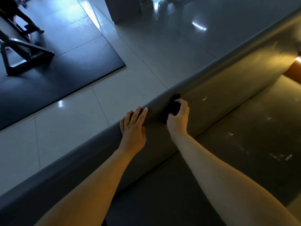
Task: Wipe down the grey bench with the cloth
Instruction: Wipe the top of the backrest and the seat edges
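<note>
The grey bench (228, 82) runs diagonally from lower left to upper right, with a padded backrest and a seat below it bearing pale scuff marks. My right hand (178, 119) grips a dark bunched cloth (173, 106) and holds it against the backrest just below its top edge. My left hand (134, 126) rests flat on the rounded top of the backrest, fingers straight and spread, a short way left of the cloth.
Pale glossy floor tiles (97, 101) lie beyond the bench. A dark floor mat (57, 79) with a metal frame (24, 51) sits at upper left, where a person's legs (24, 17) stand. An orange surface (293, 70) shows at the right edge.
</note>
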The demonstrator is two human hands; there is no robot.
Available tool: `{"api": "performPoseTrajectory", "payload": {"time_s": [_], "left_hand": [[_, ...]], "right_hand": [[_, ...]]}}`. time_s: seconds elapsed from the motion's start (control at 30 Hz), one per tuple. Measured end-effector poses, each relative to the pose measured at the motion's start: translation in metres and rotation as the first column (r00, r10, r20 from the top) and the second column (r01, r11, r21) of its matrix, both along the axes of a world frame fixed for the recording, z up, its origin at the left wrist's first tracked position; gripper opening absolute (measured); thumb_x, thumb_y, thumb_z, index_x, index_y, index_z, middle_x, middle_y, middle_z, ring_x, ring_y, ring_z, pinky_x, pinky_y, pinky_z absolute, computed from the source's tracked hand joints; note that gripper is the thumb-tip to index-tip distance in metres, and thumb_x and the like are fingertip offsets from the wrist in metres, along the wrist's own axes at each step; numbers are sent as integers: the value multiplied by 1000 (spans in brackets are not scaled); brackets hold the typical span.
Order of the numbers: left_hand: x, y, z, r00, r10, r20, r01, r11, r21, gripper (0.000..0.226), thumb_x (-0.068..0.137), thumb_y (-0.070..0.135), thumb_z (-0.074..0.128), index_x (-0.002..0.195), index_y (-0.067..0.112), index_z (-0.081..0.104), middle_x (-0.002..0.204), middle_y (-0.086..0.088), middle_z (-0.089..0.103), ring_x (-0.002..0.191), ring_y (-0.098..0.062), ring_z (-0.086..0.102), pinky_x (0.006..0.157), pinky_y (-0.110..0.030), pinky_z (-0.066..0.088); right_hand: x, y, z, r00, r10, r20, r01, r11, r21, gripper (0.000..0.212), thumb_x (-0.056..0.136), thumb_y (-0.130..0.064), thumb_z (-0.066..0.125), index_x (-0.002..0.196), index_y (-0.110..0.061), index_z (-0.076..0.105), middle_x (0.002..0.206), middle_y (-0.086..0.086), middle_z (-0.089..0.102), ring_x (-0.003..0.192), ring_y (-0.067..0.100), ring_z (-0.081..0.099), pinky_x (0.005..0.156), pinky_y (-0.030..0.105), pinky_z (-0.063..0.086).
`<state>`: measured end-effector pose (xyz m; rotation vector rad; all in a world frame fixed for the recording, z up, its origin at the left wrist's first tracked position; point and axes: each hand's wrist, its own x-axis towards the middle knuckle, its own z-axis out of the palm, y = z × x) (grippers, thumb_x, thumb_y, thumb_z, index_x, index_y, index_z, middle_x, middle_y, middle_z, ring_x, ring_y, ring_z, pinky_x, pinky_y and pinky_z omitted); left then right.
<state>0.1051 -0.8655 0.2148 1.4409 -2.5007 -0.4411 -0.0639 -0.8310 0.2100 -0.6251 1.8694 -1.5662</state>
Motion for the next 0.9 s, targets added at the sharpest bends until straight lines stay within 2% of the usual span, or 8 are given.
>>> {"api": "performPoseTrajectory", "payload": {"time_s": [0.1,0.23,0.37,0.43,0.5,0.6,0.77,0.9], "left_hand": [[2,-1,-1,1000,-22,-10,22,1000,20,72,100,12,51,160,34,18,169,1,7,155,-26,-2,125,-53,0],[10,-3,1,995,-101,22,100,995,23,69,101,12,47,160,31,17,169,-2,5,155,-27,-5,125,-53,-1],[11,-1,1,993,-106,44,106,994,5,72,100,8,47,161,31,16,170,-2,2,155,-27,-7,125,-54,0],[10,2,1,992,-111,63,111,994,0,75,100,11,50,161,32,12,170,-1,0,155,-27,-9,125,-53,-2],[10,8,-2,991,-86,101,91,995,-48,83,97,11,54,161,36,5,170,0,-3,155,-27,-10,125,-51,-5],[11,24,-12,986,-25,164,51,986,-157,91,94,13,58,161,36,0,170,-3,-5,155,-30,-9,124,-54,-4],[20,33,-25,975,19,219,35,970,-239,98,91,12,65,162,33,0,170,-7,-6,155,-34,-7,122,-59,2],[18,30,-29,972,25,232,29,974,-225,108,87,5,66,161,34,-7,169,-7,-13,154,-34,-12,120,-58,-7]], "right_hand": [[38,11,-15,990,92,-105,-95,995,-28,51,87,11,55,121,-28,52,126,-3,49,116,13,50,95,37,54],[70,23,-31,962,233,-141,-236,972,-9,39,89,3,64,120,-19,56,123,1,54,112,20,57,89,40,57],[67,32,-33,918,395,-6,-395,918,11,33,90,-3,65,112,-27,59,114,0,63,101,18,65,80,42,61],[48,33,-27,928,361,-92,-358,933,45,36,89,0,63,114,-27,61,114,-4,62,106,10,62,91,38,58],[21,32,-17,975,186,-123,-185,983,24,43,87,4,62,118,-26,60,119,-7,57,110,5,56,98,34,54],[-21,18,-2,994,-63,86,62,998,11,50,91,2,58,127,-32,51,132,-2,45,114,15,53,91,34,55],[-7,4,-13,964,-47,262,29,997,70,60,94,5,48,137,-37,43,139,-1,42,125,21,48,104,44,48],[52,23,-35,995,63,75,-64,998,9,49,92,8,53,128,-26,52,125,-3,50,115,12,52,102,37,50]]}}
